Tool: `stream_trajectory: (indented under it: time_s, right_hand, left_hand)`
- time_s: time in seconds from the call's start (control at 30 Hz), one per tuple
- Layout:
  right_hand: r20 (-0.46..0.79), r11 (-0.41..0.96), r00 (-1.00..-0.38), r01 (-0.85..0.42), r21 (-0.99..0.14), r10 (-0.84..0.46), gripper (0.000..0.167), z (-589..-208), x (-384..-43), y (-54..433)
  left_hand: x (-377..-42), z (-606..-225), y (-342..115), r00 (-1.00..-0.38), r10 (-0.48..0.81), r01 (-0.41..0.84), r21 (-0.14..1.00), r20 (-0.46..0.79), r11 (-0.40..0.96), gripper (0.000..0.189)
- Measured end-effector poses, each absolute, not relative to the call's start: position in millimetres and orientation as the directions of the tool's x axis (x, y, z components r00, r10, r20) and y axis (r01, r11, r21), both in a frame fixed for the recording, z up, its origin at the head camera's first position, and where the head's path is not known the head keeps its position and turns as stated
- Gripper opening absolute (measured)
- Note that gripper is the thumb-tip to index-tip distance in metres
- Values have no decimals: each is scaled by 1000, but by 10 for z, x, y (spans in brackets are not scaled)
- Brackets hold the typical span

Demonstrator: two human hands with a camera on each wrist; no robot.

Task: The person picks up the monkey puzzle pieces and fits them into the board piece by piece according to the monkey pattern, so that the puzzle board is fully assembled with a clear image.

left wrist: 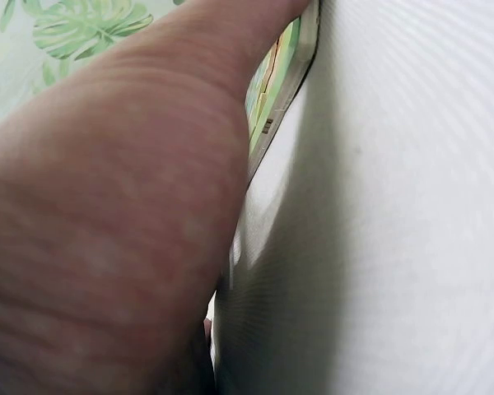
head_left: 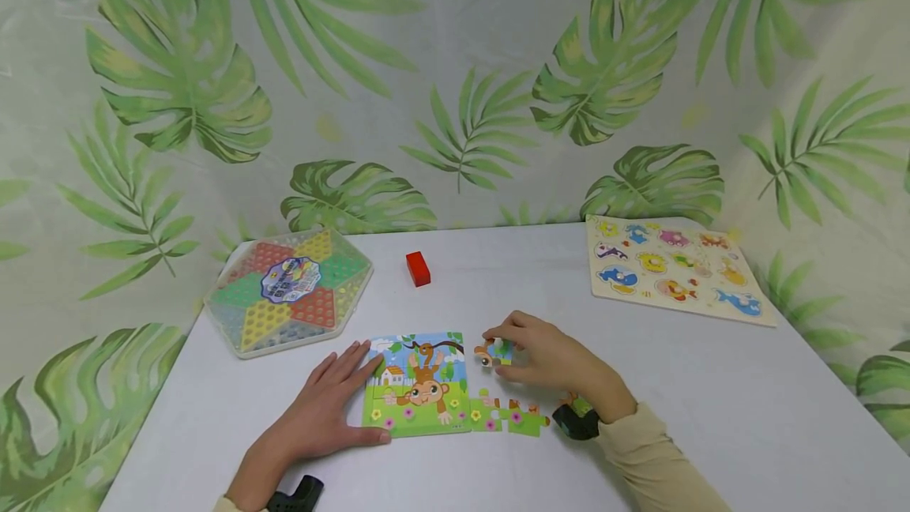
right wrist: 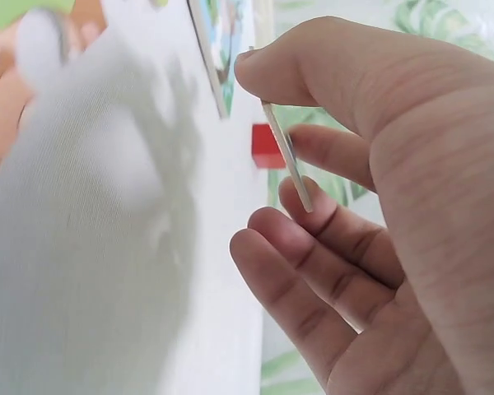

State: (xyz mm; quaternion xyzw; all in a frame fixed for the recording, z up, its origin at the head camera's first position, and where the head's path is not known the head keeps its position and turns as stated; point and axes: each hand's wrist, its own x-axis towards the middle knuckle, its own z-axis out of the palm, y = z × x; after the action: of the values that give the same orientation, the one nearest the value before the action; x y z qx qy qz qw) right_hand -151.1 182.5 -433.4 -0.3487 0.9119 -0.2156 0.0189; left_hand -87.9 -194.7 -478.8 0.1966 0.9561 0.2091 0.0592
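Note:
A square monkey jigsaw puzzle [head_left: 415,385] lies on the white table, showing a monkey hanging from a branch beside a house. My left hand [head_left: 323,400] rests at its left side with fingers spread, the index finger over the upper left edge and the thumb by the lower left corner. Just right of the puzzle, my right hand [head_left: 550,354] pinches a puzzle piece [head_left: 492,353] between thumb and fingers. In the right wrist view that puzzle piece [right wrist: 288,156] appears edge-on, raised over the table. Several loose puzzle pieces [head_left: 524,422] lie against the puzzle's lower right side.
A hexagonal Chinese checkers board [head_left: 287,291] lies at the back left. Near the back middle is a red block [head_left: 418,269]. At the back right lies a wooden sea-animal peg board [head_left: 675,269]. A leaf-patterned curtain [head_left: 469,85] hangs behind the table.

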Motion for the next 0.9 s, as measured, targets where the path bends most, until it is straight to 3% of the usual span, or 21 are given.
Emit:
stream_trajectory:
  time_s: [0.3,0.57,0.9]
  right_hand:
    - [101,660,-743,-640,-394,-661,41,-4306,-1466,1633]
    - [95,646,-729,-652,-396,-678,28,-4352,-1461,1555]
    - [-62,727,-780,-547,-415,-623,50,-4367,-1480,1664]
  left_hand:
    - [-879,-4787,-1948,-915,401,352,422,-30,835,116]
    - [-883,-4780,-1949,-915,402,348,432,-36,832,117]
    - [-881,-4775,-1947,-916,400,346,438,-35,829,116]
